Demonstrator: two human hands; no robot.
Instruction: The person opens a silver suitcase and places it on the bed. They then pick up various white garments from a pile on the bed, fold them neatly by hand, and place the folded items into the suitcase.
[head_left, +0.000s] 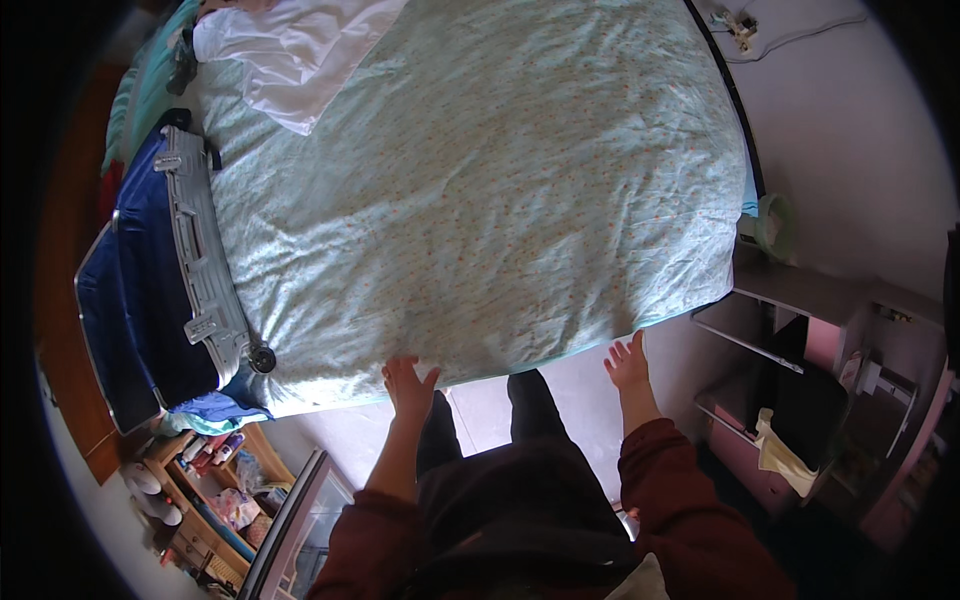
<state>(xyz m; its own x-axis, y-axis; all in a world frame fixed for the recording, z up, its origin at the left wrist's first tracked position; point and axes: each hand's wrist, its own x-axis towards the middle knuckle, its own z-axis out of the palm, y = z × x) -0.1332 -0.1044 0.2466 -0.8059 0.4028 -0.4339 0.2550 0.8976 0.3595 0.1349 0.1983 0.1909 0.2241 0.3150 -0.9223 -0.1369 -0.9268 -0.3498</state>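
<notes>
Before me lies a bed under a pale green bedsheet (480, 187) with small orange dots and many creases. At its near edge my left hand (409, 382) holds nothing, fingers apart; whether it touches the sheet I cannot tell. Farther right, my right hand (626, 361) is also empty, fingers spread, close to the sheet's edge. At the bed's left side lies an open suitcase (206, 255) with a silver ribbed shell, metal latches, a wheel and dark blue lining. A white cloth (292, 64) is spread loosely on the far left of the bed.
A wooden shelf unit (202, 510) with bags and bottles stands at lower left beside a framed glass door or window (300, 517). To the right are a desk (795, 300), a black chair (802, 390) with a yellow cloth (780, 454), and a green basket (775, 225).
</notes>
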